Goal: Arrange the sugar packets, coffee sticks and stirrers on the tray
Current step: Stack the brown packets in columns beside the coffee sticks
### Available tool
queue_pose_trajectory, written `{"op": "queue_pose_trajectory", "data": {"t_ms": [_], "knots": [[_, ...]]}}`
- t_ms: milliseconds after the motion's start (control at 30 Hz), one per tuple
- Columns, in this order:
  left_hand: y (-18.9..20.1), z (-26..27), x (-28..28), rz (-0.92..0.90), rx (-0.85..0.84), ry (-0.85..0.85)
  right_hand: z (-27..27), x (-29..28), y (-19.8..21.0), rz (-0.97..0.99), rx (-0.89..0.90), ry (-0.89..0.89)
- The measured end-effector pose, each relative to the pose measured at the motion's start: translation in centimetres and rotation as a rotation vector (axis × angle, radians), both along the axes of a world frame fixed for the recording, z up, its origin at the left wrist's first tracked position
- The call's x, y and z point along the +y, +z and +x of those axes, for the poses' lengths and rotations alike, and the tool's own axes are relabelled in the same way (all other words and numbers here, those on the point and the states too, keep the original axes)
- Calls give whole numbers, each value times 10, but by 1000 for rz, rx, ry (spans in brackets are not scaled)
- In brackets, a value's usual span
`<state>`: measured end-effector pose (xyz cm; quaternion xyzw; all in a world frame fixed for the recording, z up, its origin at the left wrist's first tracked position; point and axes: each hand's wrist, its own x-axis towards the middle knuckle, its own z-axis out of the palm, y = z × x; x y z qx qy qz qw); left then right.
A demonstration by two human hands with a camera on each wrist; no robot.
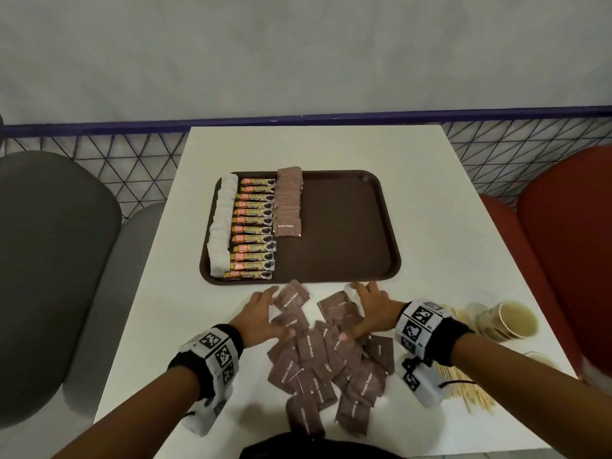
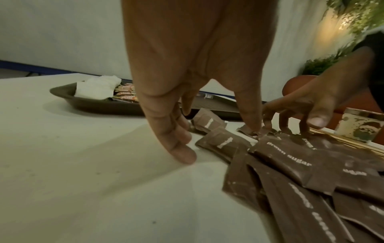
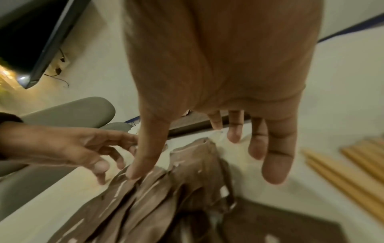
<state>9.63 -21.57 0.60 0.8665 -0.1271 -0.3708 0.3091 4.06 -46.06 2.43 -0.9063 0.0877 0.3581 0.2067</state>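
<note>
A brown tray (image 1: 344,226) holds a column of white sugar packets (image 1: 220,226), a column of coffee sticks (image 1: 253,230) and a row of brown sugar packets (image 1: 288,203). In front of it a loose pile of brown sugar packets (image 1: 324,362) lies on the white table. My left hand (image 1: 275,311) touches the pile's far left side with straight fingers (image 2: 178,148). My right hand (image 1: 356,311) is at the far right side, fingers (image 3: 274,161) straight, thumb tip on the packets (image 3: 166,197). Neither hand grips anything. Wooden stirrers (image 1: 463,389) lie under my right wrist.
Stacked paper cups (image 1: 506,321) lie on their side at the table's right edge, beside the stirrers (image 3: 343,167). A grey seat (image 1: 49,276) stands to the left and a red seat (image 1: 569,243) to the right. The tray's right half is bare.
</note>
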Motion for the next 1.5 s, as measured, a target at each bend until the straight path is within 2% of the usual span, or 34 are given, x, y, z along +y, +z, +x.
{"op": "queue_pose_trajectory", "data": {"t_ms": [233,433,533,767,1000,1133,1233,1367,1500], "knots": [[-6,-19,-20,0,-74,-101,-4,45,-13,96,-143,-34],[-10,-20,-11,-27,-143,-19,5,50,-20,299,-246,-89],[-10,-21,-6,-41,-186,20,4,55,-18,332,-288,-58],[-10,-26,-7,-108,-212,142,7,77,-16,209,-176,121],[-4,-24,6,-156,-196,183,18,73,-12,149,-130,111],[-6,-23,13,-158,-155,242,17,64,-10,220,-132,69],[-5,-23,13,-142,-142,261,18,56,-8,394,-110,-81],[3,-16,15,-62,-138,111,25,38,0,625,-150,-328],[22,-4,18,-31,-203,108,35,27,23,983,-148,-599]]}}
